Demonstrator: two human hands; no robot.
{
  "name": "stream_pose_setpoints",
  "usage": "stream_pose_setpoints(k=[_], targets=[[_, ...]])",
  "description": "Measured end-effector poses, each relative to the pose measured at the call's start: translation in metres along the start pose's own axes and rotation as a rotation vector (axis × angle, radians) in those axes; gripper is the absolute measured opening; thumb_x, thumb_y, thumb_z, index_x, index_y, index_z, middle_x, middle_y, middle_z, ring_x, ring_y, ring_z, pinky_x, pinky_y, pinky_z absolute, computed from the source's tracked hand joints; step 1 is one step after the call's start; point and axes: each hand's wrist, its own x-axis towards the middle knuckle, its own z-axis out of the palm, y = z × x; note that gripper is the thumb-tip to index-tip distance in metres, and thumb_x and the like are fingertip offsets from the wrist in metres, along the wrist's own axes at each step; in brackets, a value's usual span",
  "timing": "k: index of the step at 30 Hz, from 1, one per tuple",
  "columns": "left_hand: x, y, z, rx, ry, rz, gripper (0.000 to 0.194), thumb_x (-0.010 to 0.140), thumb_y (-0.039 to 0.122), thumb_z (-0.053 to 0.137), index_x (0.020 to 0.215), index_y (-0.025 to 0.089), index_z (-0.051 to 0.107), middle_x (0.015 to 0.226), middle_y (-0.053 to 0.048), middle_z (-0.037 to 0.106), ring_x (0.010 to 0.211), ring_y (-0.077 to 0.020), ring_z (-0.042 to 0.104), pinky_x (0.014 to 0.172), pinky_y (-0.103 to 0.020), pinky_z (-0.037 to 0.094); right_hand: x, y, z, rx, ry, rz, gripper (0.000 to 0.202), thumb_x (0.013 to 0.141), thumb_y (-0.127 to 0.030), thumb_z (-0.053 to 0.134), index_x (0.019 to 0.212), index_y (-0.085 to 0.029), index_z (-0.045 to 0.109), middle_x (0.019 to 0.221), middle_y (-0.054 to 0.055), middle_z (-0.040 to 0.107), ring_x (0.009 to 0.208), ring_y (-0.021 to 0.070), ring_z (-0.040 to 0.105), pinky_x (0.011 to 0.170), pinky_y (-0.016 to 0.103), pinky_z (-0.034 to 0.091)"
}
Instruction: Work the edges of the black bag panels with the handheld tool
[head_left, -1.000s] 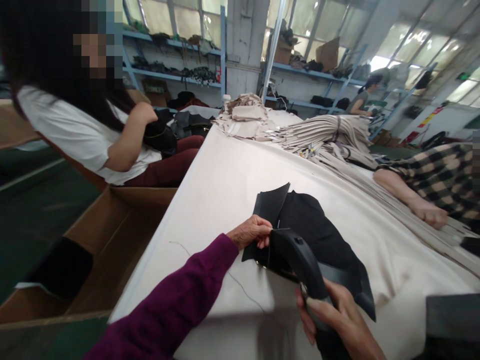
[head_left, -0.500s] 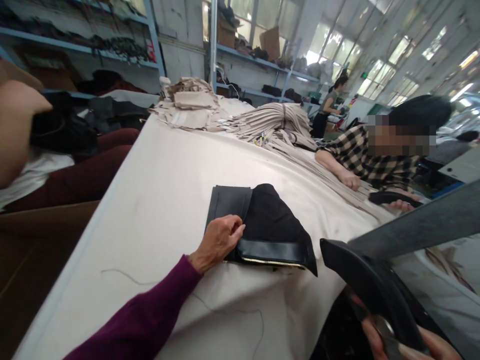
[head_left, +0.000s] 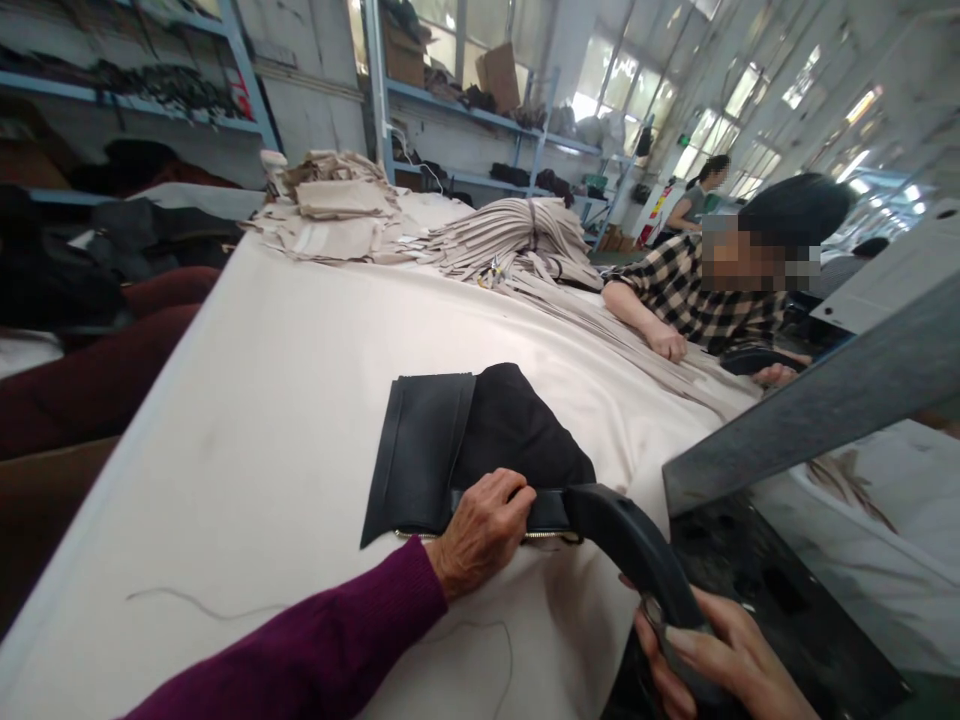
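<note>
A black piece (head_left: 517, 425) with a gold zipper (head_left: 551, 536) along its near edge lies on the pale cloth-covered table (head_left: 300, 340). My left hand (head_left: 484, 530) is closed over the zipper strip, its fingers bent and pressed together on the black piece. At the lower right, my right hand (head_left: 720, 650) is wrapped round a curved black padded part (head_left: 649, 545). The tip of that part rests on the right end of the zipper strip. A flat black panel (head_left: 424, 435) spreads out left of the fabric.
Beige cut pieces (head_left: 517, 235) are stacked at the table's back. A person in a checked shirt (head_left: 675, 290) works at the right, behind a grey metal beam (head_left: 810, 420). Loose threads (head_left: 187, 597) lie at the near left.
My left hand has moved right along the zipper strip. My right hand has brought the curved black part left until its tip lies over the strip's end. The view has shifted right.
</note>
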Motion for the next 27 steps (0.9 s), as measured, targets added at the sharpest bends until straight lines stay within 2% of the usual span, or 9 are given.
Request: stream_pose_setpoints(k=[6, 12, 17, 21, 24, 27], targets=[[0.003, -0.003, 0.003, -0.034, -0.084, -0.078, 0.017, 0.083, 0.009, 0.042, 0.092, 0.016, 0.055, 0.093, -0.006, 0.053, 0.087, -0.0185, 0.048, 0.079, -0.033, 0.046, 0.017, -0.004, 0.001, 0.021, 0.072, -0.021, 0.034, 0.079, -0.047, 0.055, 0.082, -0.013, 0.057, 0.053, -0.001, 0.049, 0.045, 0.0111, 0.047, 0.045, 0.025, 0.039], [0.005, -0.002, 0.002, -0.011, -0.151, -0.093, 0.015, 0.083, 0.009, 0.043, 0.091, 0.016, 0.054, 0.092, -0.006, 0.051, 0.086, -0.0193, 0.046, 0.078, -0.034, 0.045, -0.002, -0.002, -0.001, 0.070, 0.193, -0.027, 0.034, 0.076, -0.049, 0.059, 0.080, -0.015, 0.056, 0.053, -0.002, 0.048, 0.044, 0.0094, 0.043, 0.043, 0.023, 0.039], [0.006, -0.002, 0.000, -0.014, -0.162, -0.091, 0.015, 0.084, 0.010, 0.041, 0.090, 0.016, 0.053, 0.092, -0.006, 0.050, 0.086, -0.0196, 0.046, 0.078, -0.034, 0.044, -0.013, 0.003, 0.008, 0.003, 0.107, 0.009, 0.042, 0.073, -0.054, 0.058, 0.078, -0.012, 0.057, 0.048, -0.001, 0.047, 0.040, 0.0090, 0.042, 0.041, 0.023, 0.038], [0.006, -0.002, -0.001, 0.000, -0.167, -0.093, 0.015, 0.084, 0.010, 0.041, 0.091, 0.016, 0.053, 0.092, -0.006, 0.050, 0.086, -0.0198, 0.046, 0.079, -0.034, 0.044, 0.008, 0.000, 0.015, 0.001, 0.133, -0.018, 0.035, 0.077, -0.047, 0.055, 0.080, -0.013, 0.056, 0.052, -0.001, 0.049, 0.043, 0.0106, 0.046, 0.043, 0.024, 0.038], [0.006, -0.001, 0.000, 0.010, -0.175, -0.092, 0.014, 0.083, 0.010, 0.042, 0.091, 0.016, 0.053, 0.092, -0.006, 0.050, 0.086, -0.0200, 0.046, 0.078, -0.035, 0.044, 0.029, -0.005, 0.012, -0.018, 0.163, -0.074, 0.031, 0.079, -0.043, 0.054, 0.081, -0.012, 0.057, 0.053, -0.001, 0.050, 0.046, 0.0116, 0.048, 0.045, 0.024, 0.037], [0.006, -0.001, 0.000, 0.008, -0.167, -0.091, 0.014, 0.084, 0.010, 0.042, 0.090, 0.016, 0.053, 0.091, -0.006, 0.050, 0.086, -0.0200, 0.046, 0.078, -0.035, 0.044, 0.034, -0.012, 0.008, -0.021, 0.208, -0.159, 0.029, 0.081, -0.041, 0.054, 0.082, -0.012, 0.057, 0.054, -0.001, 0.051, 0.047, 0.0118, 0.048, 0.047, 0.025, 0.038]])
